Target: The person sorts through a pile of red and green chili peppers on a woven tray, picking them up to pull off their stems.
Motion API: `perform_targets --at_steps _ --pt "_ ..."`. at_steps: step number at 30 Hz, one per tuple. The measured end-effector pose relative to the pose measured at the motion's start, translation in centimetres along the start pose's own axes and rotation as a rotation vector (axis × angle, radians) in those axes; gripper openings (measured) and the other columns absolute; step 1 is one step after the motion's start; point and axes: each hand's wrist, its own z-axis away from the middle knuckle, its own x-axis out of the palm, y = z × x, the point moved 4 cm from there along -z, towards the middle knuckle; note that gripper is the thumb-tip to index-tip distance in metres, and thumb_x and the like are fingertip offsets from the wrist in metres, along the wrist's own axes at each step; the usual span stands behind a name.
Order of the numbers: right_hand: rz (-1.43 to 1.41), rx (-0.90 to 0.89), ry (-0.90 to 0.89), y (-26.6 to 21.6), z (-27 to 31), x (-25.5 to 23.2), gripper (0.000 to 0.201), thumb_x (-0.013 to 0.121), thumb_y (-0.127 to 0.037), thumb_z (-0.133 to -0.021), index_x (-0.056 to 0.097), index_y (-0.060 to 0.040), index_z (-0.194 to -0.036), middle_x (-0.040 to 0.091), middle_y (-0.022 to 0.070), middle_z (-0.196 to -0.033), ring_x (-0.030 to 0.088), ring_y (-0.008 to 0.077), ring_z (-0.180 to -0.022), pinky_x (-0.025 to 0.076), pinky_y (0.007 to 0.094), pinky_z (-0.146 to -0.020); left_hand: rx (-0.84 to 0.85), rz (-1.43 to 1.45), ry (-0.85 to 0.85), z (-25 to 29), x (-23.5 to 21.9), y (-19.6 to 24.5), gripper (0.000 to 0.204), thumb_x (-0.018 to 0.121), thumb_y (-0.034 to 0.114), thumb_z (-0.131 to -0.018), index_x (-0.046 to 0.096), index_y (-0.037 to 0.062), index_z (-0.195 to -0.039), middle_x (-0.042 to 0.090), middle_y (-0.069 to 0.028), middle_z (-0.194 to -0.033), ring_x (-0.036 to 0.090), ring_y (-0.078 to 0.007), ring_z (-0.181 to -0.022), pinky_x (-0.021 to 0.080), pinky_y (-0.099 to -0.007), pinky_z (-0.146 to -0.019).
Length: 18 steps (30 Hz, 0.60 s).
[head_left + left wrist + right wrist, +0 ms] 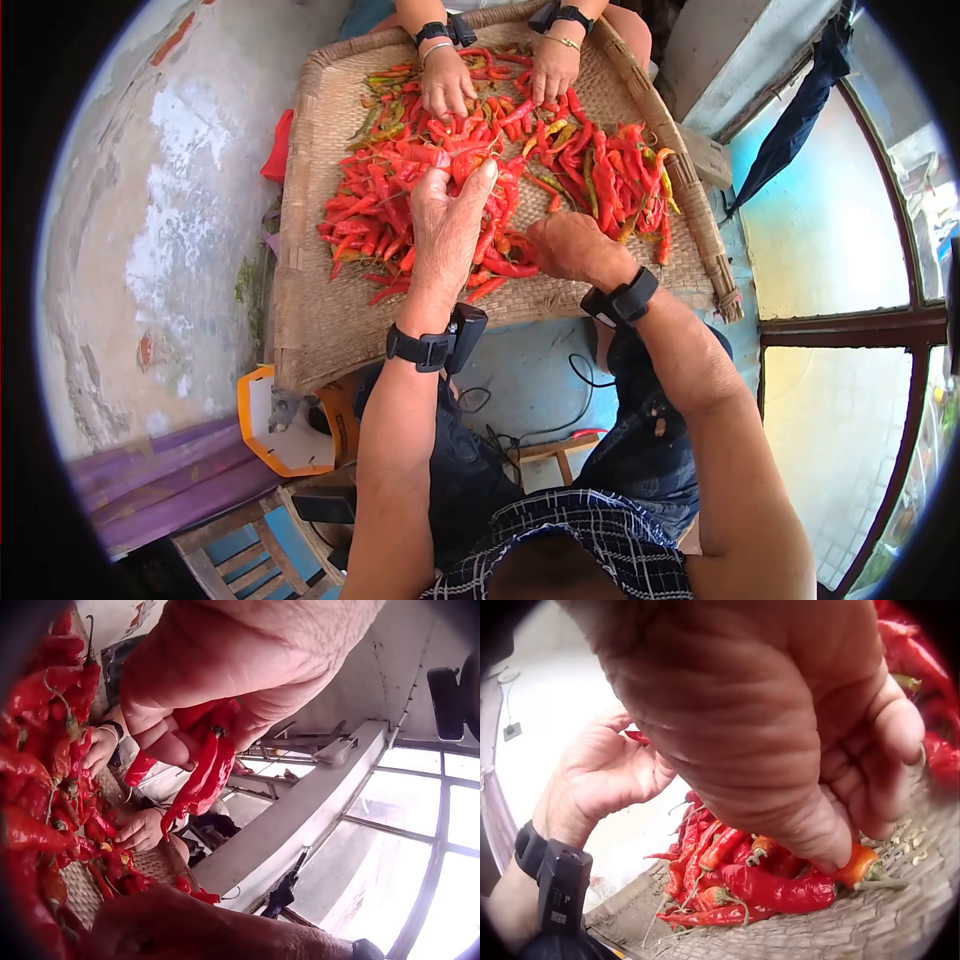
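My left hand (447,225) holds a few red chili peppers (204,780) above the pile, thumb and fingers curled round them. Their wrinkled tips hang below the fingers in the left wrist view. A heap of red chili peppers (365,205) lies on a woven tray (312,310). Down at the heap's near right side is my right hand (572,248), its fingers loosely bent. In the right wrist view its thumb tip comes right at an orange-red chili pepper (861,866) with a pale stem, and nothing shows between the fingers.
Across the tray, another person's two hands (447,85) (555,70) are among the peppers. A second pepper heap (625,180) lies at the right. A wall (170,200) stands left, windows (830,230) and a folded umbrella (800,110) right. A cable (545,430) runs below.
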Motion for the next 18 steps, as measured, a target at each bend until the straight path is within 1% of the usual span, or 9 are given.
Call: perform_targets --at_steps 4,7,9,11,13,14,15,17,18 --pt "0.042 0.018 -0.045 -0.4 0.8 -2.1 0.02 0.056 -0.017 -0.079 0.067 -0.002 -0.087 0.067 0.0191 -0.083 0.067 0.0341 -0.079 0.054 0.0434 -0.067 0.033 -0.009 0.008 -0.2 -0.4 0.0 0.024 0.065 0.023 -0.087 0.059 0.0003 -0.092 0.057 0.0017 -0.078 0.046 -0.0047 -0.068 0.041 -0.0246 -0.061" --pt "0.02 0.114 0.048 1.0 2.0 -3.7 0.022 0.058 -0.018 -0.077 0.068 -0.003 -0.089 0.067 0.0192 -0.083 0.067 0.0345 -0.081 0.053 0.0442 -0.07 0.033 0.003 0.019 -0.1 -0.4 0.2 0.024 0.065 0.023 -0.088 0.059 0.0003 -0.093 0.058 0.0017 -0.079 0.046 -0.0043 -0.069 0.041 -0.024 -0.062" --pt "-0.038 0.19 0.238 2.6 2.7 -4.8 0.015 0.06 -0.016 -0.07 0.063 -0.0033 -0.077 0.062 0.0187 -0.069 0.064 0.0363 -0.07 0.051 0.0465 -0.062 0.036 0.018 0.016 -0.2 -0.6 0.0 0.024 0.065 0.023 -0.088 0.06 0.0004 -0.094 0.058 0.0017 -0.08 0.047 -0.0041 -0.07 0.041 -0.0237 -0.063" --pt "-0.005 0.254 0.274 4.2 2.8 -5.1 0.015 0.06 -0.017 -0.069 0.061 -0.0037 -0.076 0.062 0.0185 -0.07 0.064 0.0365 -0.071 0.05 0.0476 -0.064 0.039 0.031 0.01 -0.2 -0.6 0.0 0.024 0.065 0.023 -0.088 0.06 0.0005 -0.094 0.059 0.0018 -0.08 0.047 -0.0038 -0.07 0.042 -0.0235 -0.063" --pt "0.038 0.313 0.37 5.4 3.5 -6.2 0.016 0.058 -0.017 -0.075 0.062 -0.0028 -0.083 0.066 0.0202 -0.079 0.066 0.0355 -0.077 0.053 0.0458 -0.07 0.065 0.04 0.016 -0.1 -0.6 0.3 0.023 0.064 0.023 -0.088 0.06 0.0006 -0.094 0.059 0.0019 -0.081 0.047 -0.0035 -0.07 0.041 -0.0231 -0.063" --pt "0.028 0.375 0.475 6.3 3.5 -6.1 0.013 0.058 -0.014 -0.075 0.058 -0.003 -0.082 0.065 0.0206 -0.076 0.065 0.0368 -0.073 0.053 0.0459 -0.066 0.067 0.042 0.015 -0.2 -0.6 0.3 0.023 0.064 0.023 -0.088 0.06 0.0006 -0.094 0.059 0.0019 -0.081 0.047 -0.0035 -0.07 0.041 -0.0231 -0.063" --pt "0.028 0.376 0.477 6.5 3.4 -6.2 0.013 0.058 -0.014 -0.075 0.058 -0.003 -0.082 0.065 0.0206 -0.076 0.065 0.0368 -0.073 0.053 0.0459 -0.066 0.072 0.049 0.019 -0.3 -0.7 0.3 0.024 0.064 0.023 -0.088 0.06 0.0006 -0.095 0.058 0.0021 -0.08 0.047 -0.0034 -0.069 0.041 -0.0232 -0.062" --pt "-0.069 0.339 0.708 6.5 3.8 -6.8 0.011 0.06 -0.011 -0.074 0.056 -0.0026 -0.08 0.063 0.0186 -0.074 0.062 0.0378 -0.073 0.049 0.0466 -0.063 0.075 0.057 0.02 -0.2 -0.9 0.1 0.024 0.064 0.023 -0.088 0.06 0.0006 -0.095 0.058 0.0022 -0.08 0.046 -0.0034 -0.069 0.041 -0.0232 -0.062" --pt "-0.07 0.342 0.709 6.3 3.5 -6.6 0.011 0.06 -0.011 -0.074 0.056 -0.0026 -0.08 0.063 0.0186 -0.074 0.062 0.0378 -0.073 0.049 0.0466 -0.063 0.075 0.059 0.021 -0.2 -1.1 0.1 0.024 0.065 0.023 -0.088 0.06 0.0006 -0.095 0.058 0.0024 -0.08 0.046 -0.0034 -0.069 0.041 -0.0232 -0.062"
